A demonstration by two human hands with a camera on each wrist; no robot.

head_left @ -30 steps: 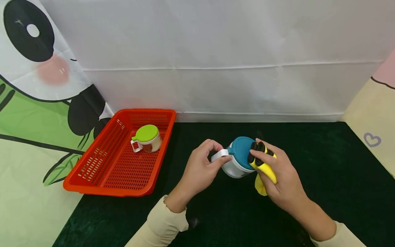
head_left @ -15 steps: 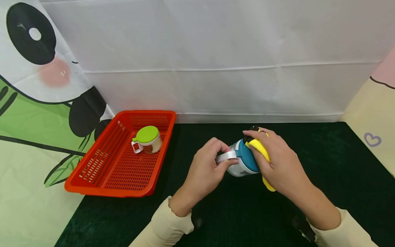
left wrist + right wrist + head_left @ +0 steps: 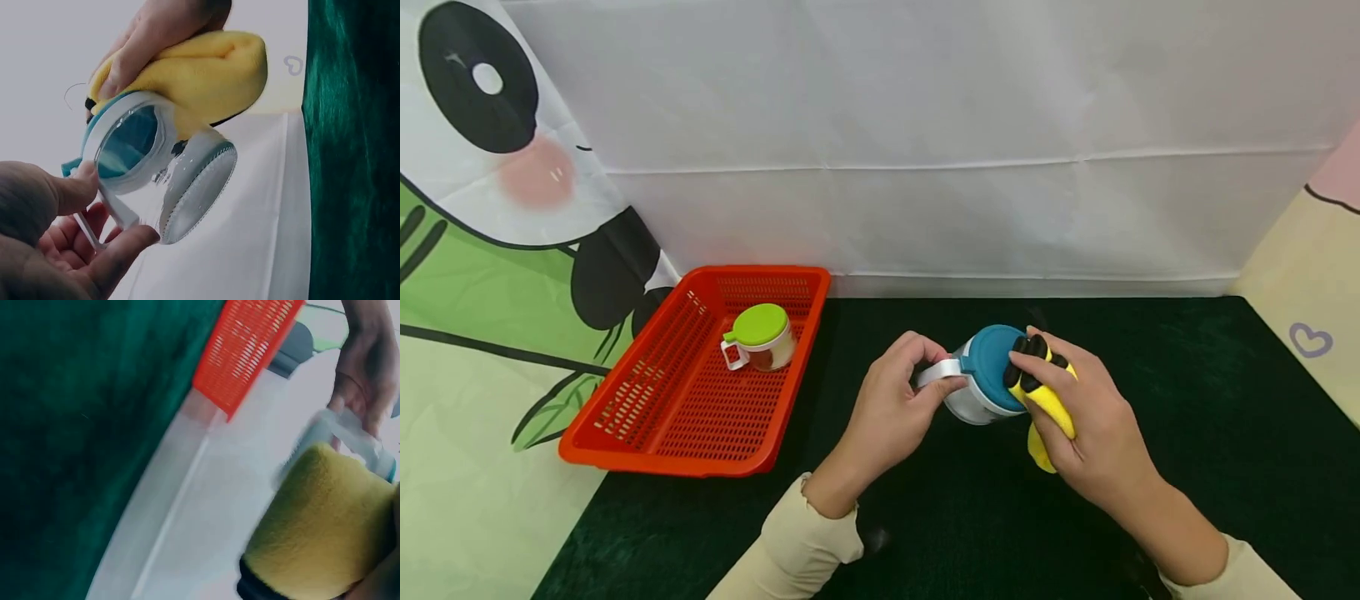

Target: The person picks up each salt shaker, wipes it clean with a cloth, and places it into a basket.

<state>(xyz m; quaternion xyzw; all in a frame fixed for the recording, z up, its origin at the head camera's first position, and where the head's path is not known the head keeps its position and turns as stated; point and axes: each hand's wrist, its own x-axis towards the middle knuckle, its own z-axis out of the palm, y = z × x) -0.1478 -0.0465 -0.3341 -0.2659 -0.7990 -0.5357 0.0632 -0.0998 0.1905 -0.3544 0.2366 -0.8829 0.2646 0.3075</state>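
My left hand (image 3: 895,408) grips the white handle (image 3: 940,372) of a clear glass seasoning jar (image 3: 973,405) with a blue lid (image 3: 989,367). The left wrist view has the jar tilted, and its clear body (image 3: 197,178) looks hollow. My right hand (image 3: 1097,421) holds a folded yellow cloth (image 3: 1051,410) with black edging against the lid's right side. Seen from the right wrist, the fuzzy cloth (image 3: 325,525) covers much of the jar (image 3: 312,434). Some right fingers are hidden by the cloth there.
A red perforated basket (image 3: 677,462) stands on the left of the dark green tabletop (image 3: 925,533). Inside it is a second jar (image 3: 770,354) with a lime-green lid and white handle. A white cloth backdrop (image 3: 955,225) rises behind the table.
Half a second ago the jar was further right and more tilted, with the cloth further over the lid. Now jar and left hand are back left, and more of the lid shows.
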